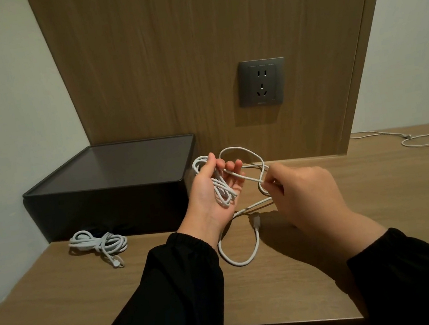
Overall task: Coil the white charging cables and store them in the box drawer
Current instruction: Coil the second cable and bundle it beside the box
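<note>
White cable [223,192] lies coiled in palm-up left hand [203,191], fingers [237,165] curled; right hand [305,193] pinches its loop.

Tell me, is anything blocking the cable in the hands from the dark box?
Nothing: the box sits beside the left hand holding the cable. Its drawer looks shut, and a coiled cable lies before it.

You're in long black sleeves, both arms. Your left sleeve [171,294]: loose matte fabric, soft folds along forearm. On it, left cuff [192,242]: gathered elastic, fine puckered ribbing, snug at wrist. Your right sleeve [425,278]: same black fabric, baggy. Its right cuff [383,238]: rounded gathered edge, less detail visible. Your left hand [209,193] and right hand [307,193] bare beyond cuffs.
</note>
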`<act>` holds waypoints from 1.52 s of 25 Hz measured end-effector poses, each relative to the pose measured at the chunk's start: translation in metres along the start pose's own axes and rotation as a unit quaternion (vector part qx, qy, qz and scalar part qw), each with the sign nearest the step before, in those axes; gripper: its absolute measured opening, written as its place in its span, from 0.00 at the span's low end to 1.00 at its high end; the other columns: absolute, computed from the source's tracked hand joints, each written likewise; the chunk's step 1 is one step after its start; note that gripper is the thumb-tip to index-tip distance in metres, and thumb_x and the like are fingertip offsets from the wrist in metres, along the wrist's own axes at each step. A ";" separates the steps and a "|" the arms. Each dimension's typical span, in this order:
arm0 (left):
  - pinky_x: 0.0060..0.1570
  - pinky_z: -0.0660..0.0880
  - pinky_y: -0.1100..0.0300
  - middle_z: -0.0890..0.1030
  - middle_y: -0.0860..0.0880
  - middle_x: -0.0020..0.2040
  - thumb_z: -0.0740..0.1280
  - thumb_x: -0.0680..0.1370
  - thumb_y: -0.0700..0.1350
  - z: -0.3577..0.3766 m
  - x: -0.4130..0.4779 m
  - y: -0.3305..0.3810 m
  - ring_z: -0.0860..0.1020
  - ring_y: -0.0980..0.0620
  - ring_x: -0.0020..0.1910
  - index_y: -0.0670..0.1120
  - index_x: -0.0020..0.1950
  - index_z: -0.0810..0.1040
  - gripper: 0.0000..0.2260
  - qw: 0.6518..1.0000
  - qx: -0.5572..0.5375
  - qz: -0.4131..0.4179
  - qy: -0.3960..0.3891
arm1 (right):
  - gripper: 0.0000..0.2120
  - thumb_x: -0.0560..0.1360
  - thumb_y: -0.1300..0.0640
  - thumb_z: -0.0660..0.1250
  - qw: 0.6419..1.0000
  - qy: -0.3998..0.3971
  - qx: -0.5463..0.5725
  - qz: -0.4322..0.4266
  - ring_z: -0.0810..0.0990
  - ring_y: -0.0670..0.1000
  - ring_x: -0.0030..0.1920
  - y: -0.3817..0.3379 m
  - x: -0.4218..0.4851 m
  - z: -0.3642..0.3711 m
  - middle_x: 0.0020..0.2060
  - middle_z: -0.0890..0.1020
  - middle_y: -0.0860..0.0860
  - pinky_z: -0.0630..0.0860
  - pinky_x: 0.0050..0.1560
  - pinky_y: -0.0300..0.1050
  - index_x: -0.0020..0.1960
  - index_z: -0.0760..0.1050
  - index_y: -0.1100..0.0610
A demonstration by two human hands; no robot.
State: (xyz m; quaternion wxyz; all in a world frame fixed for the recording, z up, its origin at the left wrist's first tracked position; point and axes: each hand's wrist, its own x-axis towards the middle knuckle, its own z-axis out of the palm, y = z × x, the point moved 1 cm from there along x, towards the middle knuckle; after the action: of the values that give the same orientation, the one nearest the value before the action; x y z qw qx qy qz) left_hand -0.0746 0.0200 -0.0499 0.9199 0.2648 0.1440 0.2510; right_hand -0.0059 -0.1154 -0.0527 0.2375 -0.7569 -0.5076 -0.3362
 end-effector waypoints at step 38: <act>0.21 0.68 0.64 0.67 0.52 0.21 0.60 0.81 0.53 0.001 0.004 -0.006 0.66 0.55 0.20 0.44 0.40 0.72 0.15 0.928 0.315 0.134 0.149 | 0.05 0.72 0.54 0.70 0.917 -0.304 0.249 0.065 0.74 0.46 0.31 -0.010 0.001 -0.018 0.32 0.79 0.51 0.71 0.34 0.41 0.46 0.82 0.53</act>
State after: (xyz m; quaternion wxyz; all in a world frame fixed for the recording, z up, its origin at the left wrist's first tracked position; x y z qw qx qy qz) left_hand -0.0684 0.0178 -0.0530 0.7146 0.5174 0.3145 0.3504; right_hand -0.0199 -0.1233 -0.0396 0.2741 -0.7703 -0.5723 0.0633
